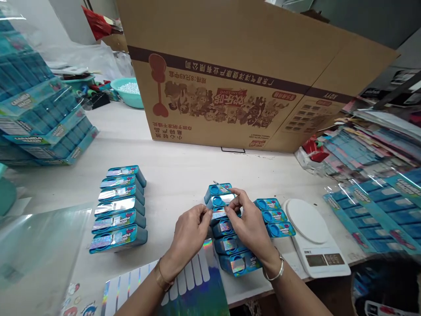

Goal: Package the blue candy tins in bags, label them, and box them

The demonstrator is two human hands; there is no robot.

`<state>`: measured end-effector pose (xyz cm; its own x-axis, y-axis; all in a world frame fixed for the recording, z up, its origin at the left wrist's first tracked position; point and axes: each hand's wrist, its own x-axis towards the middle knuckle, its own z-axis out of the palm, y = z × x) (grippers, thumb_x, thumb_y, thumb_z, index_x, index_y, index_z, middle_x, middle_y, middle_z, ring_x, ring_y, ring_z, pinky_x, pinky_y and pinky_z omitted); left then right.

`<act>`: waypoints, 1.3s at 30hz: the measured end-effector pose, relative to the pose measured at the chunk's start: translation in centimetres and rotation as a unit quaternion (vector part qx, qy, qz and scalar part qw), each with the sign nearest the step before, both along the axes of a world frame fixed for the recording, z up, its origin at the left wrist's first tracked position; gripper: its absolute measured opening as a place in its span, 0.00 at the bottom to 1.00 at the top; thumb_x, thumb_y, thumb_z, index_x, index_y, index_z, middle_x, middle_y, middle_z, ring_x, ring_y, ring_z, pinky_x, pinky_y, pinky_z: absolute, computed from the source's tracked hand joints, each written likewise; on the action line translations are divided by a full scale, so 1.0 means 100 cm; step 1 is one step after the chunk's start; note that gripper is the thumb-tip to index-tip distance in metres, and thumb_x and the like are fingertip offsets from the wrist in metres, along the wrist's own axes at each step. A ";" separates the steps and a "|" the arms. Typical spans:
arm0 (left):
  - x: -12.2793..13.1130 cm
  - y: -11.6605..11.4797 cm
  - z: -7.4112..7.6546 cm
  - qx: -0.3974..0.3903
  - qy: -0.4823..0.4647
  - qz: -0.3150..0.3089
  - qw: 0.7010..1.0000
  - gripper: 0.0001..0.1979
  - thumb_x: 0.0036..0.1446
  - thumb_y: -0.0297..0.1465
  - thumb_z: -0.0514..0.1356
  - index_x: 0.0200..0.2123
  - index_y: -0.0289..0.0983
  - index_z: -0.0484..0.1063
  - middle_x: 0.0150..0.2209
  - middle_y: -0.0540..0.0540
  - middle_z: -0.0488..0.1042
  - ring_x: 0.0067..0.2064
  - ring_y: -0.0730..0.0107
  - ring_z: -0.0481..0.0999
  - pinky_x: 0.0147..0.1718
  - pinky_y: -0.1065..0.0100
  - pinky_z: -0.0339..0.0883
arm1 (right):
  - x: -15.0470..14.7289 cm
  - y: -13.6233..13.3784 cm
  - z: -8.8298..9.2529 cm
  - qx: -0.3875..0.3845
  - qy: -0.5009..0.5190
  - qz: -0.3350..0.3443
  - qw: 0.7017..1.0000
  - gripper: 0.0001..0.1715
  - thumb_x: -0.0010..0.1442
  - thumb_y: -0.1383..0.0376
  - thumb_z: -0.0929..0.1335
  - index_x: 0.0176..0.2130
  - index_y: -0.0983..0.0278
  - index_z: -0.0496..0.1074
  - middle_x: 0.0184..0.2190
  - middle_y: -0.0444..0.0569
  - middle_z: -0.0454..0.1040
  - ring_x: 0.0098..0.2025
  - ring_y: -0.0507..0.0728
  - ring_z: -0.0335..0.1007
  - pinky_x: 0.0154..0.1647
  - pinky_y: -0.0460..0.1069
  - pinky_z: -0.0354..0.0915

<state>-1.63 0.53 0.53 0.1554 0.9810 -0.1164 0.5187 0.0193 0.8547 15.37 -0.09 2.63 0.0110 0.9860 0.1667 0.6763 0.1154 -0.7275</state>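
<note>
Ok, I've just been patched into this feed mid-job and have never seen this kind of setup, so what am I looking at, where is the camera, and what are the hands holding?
There is no machine here: a person works with two bare hands, and the one camera sits on their head, looking forward and down. The left hand and the right hand meet over a middle column of small blue boxes on a pale table. Together they pinch a shiny holographic sticker against one of those boxes. A sticker sheet lies at the near edge. To the left stands a row of blue boxes already bearing shiny strips; to the right three more boxes lie beside a white kitchen scale. A big cardboard carton stands behind, and wrapped blue packs are stacked at far left.
</note>
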 end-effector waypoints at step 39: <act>0.001 0.010 0.029 -0.044 -0.377 0.011 0.925 0.33 0.44 0.60 0.63 0.37 0.34 0.74 0.30 0.46 0.73 0.30 0.70 0.71 0.29 0.69 0.64 | 0.011 0.001 0.046 -0.112 0.305 0.049 0.944 0.19 0.56 0.48 0.71 0.35 0.62 0.74 0.32 0.46 0.72 0.34 0.54 0.64 0.37 0.48 0.64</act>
